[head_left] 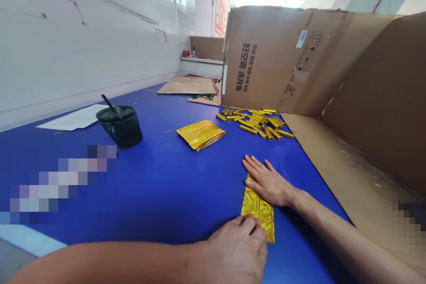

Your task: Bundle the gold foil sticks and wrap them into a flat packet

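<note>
A shiny gold foil bag (258,207) lies flat on the blue table, with a seam running down its middle. My right hand (269,182) rests flat across its far end, open, with fingers stretched out and slightly spread. At the near end, my left hand (238,246) is closed, its fingers curled onto the bag's left side; the fingertips are hidden beneath the hand. Farther away sits a stack of similar flat gold foil bags (201,134). Behind and to the right of that stack is a loose pile of small rolled gold foil pieces (256,120).
A dark lidded cup (123,128) with a stick or handle poking up stands at left, near a white paper sheet (71,117). Large cardboard boxes (266,57) border the blue table (159,186) at the back and right. Flat cardboard (188,85) lies at the far end.
</note>
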`<state>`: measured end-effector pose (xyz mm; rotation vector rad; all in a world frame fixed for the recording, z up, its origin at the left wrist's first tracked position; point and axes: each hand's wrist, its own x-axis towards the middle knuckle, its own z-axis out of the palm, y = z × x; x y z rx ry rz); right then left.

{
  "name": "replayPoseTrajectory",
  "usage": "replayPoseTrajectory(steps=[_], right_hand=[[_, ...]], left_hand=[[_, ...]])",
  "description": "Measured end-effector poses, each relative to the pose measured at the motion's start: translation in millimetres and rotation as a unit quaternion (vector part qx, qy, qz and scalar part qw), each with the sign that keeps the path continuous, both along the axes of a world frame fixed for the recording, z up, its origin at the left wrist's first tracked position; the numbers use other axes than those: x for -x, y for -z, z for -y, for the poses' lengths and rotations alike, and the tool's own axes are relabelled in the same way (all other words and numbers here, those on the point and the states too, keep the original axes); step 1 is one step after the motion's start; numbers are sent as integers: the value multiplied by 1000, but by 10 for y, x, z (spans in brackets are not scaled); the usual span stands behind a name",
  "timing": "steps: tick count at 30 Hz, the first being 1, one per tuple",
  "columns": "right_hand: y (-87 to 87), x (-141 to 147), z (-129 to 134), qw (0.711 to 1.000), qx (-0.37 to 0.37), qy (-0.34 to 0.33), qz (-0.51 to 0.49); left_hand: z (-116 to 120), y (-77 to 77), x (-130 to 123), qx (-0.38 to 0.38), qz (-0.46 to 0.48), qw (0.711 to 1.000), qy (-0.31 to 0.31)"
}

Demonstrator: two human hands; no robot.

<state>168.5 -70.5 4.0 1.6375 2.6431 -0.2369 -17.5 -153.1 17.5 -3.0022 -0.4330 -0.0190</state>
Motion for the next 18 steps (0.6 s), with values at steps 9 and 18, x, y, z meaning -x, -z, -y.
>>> replayPoseTrajectory(steps=[9, 18], right_hand=[[22, 13, 3, 1000, -13, -1, 2], [29, 2, 16, 1000, -23, -1, -8]], left_hand=[[-87, -57, 38, 139, 78, 984, -79], [-136, 55, 78, 227, 60, 969, -78]])
